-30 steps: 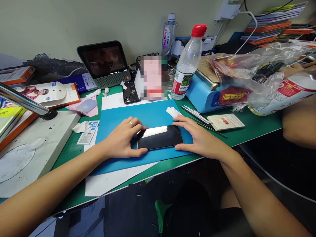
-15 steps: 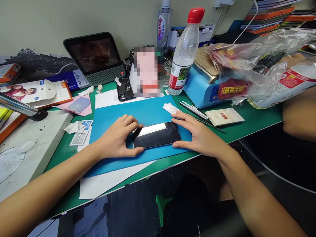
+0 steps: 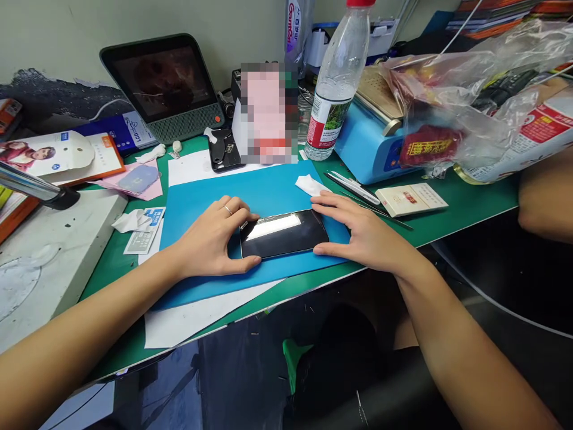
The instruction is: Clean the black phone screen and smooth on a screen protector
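Observation:
A black smartphone (image 3: 286,237) lies screen up on a blue mat (image 3: 233,185), a bright light strip reflected in its glass. My left hand (image 3: 215,236), with a ring on one finger, grips its left end between thumb and fingers. The other end sits between the thumb and fingers of my right hand (image 3: 358,230). Just beyond my right fingertips is a crumpled white tissue (image 3: 310,185). Under the mat, white paper (image 3: 197,322) sticks out at the front.
Tweezers and pens (image 3: 353,188) and a cigarette pack (image 3: 412,199) lie right of the mat. Behind stand a water bottle (image 3: 335,89), a blue device (image 3: 371,146), a smart display (image 3: 165,89) and a black phone case (image 3: 224,149). Another person's arm (image 3: 546,203) is at right.
The camera view has tilted down slightly, so the scene sits a bit higher. Both hands keep their hold on the smartphone, which stays in place on the mat.

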`<state>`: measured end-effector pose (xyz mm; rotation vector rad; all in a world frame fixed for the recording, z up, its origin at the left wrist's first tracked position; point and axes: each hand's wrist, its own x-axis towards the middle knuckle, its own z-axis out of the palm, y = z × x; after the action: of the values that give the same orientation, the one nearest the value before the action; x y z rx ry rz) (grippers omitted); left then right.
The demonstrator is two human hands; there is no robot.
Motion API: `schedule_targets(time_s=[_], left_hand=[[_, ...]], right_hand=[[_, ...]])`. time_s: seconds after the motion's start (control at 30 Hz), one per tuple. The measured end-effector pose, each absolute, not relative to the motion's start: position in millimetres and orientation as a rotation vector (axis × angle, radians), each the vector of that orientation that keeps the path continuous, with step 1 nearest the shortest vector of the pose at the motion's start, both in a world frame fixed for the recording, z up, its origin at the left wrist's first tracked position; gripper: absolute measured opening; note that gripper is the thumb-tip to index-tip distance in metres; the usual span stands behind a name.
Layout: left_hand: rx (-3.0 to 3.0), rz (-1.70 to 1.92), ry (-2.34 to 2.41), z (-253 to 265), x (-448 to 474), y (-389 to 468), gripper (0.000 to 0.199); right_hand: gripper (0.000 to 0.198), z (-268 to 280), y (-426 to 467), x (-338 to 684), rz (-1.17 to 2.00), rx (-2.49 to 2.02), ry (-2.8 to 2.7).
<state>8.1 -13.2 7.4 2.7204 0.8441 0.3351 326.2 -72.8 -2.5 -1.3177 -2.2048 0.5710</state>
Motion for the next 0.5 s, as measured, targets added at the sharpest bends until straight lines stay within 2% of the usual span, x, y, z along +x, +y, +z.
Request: schedule_targets(time_s=[0.5], left_hand=[[2.758,0.340,0.836,6.8,5.6,-13.7,0.065]], right_hand=[[0.071,-1.3,-72.4,325.4,0.602,-1.337,-2.191]])
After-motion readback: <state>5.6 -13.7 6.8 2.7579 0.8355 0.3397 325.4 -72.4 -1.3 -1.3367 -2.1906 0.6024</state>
